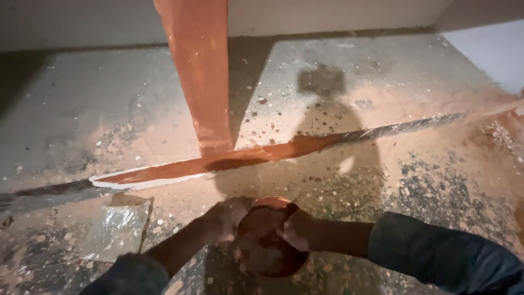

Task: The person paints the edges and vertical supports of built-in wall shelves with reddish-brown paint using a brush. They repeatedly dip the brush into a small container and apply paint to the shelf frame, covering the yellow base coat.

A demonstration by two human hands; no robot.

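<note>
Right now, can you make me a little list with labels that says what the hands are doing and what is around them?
Left hand: grips the rim of the round paint container
Right hand: rests on the container's other side
Container: coated in reddish-brown paint
Post: painted reddish-brown, stands upright ahead
Floor strip: same paint, runs along the ground
Plastic sheet: clear, lies left of the hands
Floor: speckled with paint drops

bowl (270,246) on floor (426,175) between both hands, plastic sheet (117,229) left, post (201,76) behind

two hands (226,218) (297,229), one paint pot (270,246), one plastic sheet (117,229)
</note>
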